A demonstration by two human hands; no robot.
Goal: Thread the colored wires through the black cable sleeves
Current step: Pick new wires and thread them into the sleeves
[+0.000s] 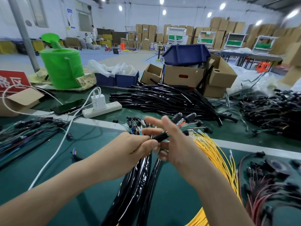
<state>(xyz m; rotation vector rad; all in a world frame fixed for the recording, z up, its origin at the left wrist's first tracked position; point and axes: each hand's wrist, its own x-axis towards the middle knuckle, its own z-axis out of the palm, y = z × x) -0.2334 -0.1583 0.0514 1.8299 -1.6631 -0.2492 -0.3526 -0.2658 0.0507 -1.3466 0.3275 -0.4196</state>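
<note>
Black sleeve clamped in left grip above the counter — open end points right, toward right grip, fingers spread; coloured wires at that mouth — pinched or not, cannot tell.

The left hand is covering the near stretch of the black sleeve. The right hand is blurring, making its grip unreadable. The colored wires at the sleeve's tip are showing too small to count. The yellow wires are running off the bottom edge, and the left edge is cutting the red sign.
</note>
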